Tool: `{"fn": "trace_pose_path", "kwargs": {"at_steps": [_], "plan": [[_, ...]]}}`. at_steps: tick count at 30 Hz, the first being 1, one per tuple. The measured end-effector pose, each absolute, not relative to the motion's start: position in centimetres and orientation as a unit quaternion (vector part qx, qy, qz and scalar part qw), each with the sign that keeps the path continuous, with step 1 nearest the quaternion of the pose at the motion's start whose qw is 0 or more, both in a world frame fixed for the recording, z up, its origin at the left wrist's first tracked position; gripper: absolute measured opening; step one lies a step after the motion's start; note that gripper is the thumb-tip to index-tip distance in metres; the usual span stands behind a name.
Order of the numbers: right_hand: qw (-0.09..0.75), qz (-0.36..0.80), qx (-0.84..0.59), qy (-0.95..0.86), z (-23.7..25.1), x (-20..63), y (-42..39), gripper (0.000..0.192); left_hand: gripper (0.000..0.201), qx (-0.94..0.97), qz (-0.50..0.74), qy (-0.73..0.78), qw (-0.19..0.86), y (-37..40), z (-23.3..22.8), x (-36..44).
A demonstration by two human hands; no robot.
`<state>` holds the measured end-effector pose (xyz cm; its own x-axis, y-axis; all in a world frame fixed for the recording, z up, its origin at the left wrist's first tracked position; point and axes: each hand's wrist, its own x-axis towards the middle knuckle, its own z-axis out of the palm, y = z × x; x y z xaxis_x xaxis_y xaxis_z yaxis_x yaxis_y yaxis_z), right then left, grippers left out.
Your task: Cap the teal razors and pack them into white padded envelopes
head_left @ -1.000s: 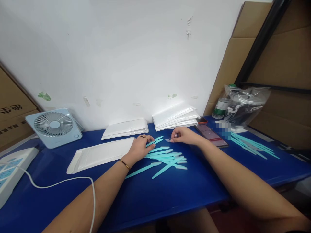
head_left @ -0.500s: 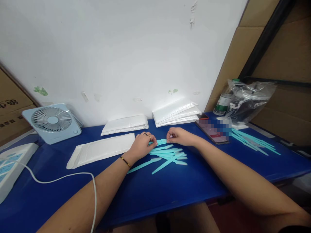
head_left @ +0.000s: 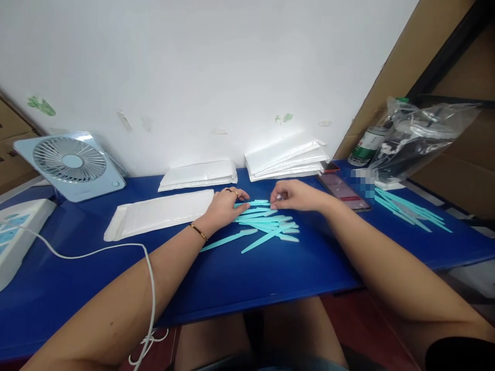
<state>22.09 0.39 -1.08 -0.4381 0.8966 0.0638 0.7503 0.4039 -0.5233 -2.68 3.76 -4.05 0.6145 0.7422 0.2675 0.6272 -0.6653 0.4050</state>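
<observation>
Palm-down, left hand (head_left: 224, 208) and right hand (head_left: 296, 196) over teal sticks (head_left: 266, 226).

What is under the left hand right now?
The left hand rests on the blue table, its fingertips over the near ends of the teal sticks. Whatever lies beneath the palm is covered; the white pouch lies just beside it.

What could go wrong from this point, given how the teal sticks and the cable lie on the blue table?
The teal sticks lie criss-crossed between the left hand and right hand; lifting one could drag its neighbours askew. The white cable loops beside the left forearm and over the blue table edge, so a sweep of the arm might snag it. The phone sits close behind the right wrist and could get nudged.
</observation>
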Motion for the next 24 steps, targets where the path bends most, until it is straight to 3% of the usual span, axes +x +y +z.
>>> {"fn": "trace_pose_path", "kwargs": {"at_steps": [7,12,19,24], "plan": [[0.114,0.22,-0.477,-0.843,-1.3,21.3,0.3,0.024,0.027,0.914,0.195,0.338,0.111,2.5,-2.9,-2.4],[0.129,0.215,-0.473,-0.845,-1.1,22.1,0.4,0.022,0.022,0.918,0.15,0.359,0.082,2.4,-2.7,-2.2],[0.171,0.2,-0.553,-0.791,-0.8,23.9,0.9,0.023,0.022,0.883,0.19,0.411,0.124,3.6,-2.9,-3.2],[0.19,0.2,-0.487,-0.829,-0.5,22.5,0.1,0.02,0.025,0.901,0.206,0.371,0.091,2.8,-2.6,-3.0]]}}
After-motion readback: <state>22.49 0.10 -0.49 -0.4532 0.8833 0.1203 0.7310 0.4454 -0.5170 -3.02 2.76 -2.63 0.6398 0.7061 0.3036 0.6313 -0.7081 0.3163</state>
